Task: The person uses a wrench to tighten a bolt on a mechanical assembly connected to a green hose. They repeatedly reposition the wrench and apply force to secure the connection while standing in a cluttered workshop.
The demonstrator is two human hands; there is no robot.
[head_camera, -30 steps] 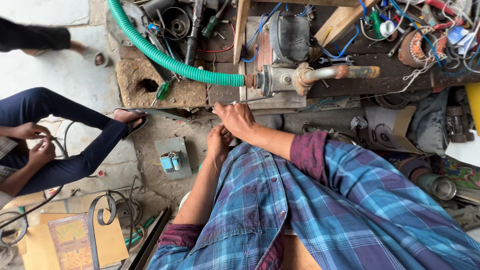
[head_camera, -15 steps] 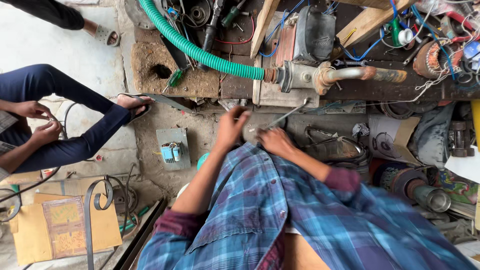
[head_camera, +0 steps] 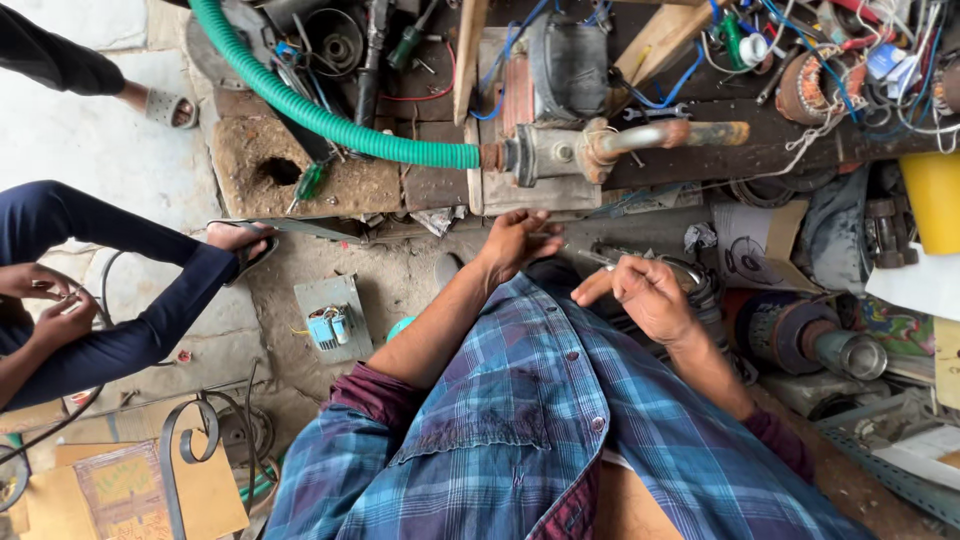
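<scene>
We are in a cluttered repair workshop: a pump (head_camera: 545, 150) with green hose (head_camera: 330, 120), motor coils (head_camera: 805, 85), wires (head_camera: 900, 60), scattered tools.

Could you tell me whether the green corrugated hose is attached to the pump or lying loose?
Attached: the green hose runs straight into the inlet end of the pump on the bench, with no gap showing.

A thin metal rod (head_camera: 590, 256) lies slanted between the left hand (head_camera: 515, 242) and the right hand (head_camera: 645, 295), one end at the left fingertips, the other just above the right knuckles; beyond both hands sits a rusty grey water pump (head_camera: 560, 150), lying sideways, a green ribbed hose (head_camera: 330, 120) joined to its left end.
</scene>
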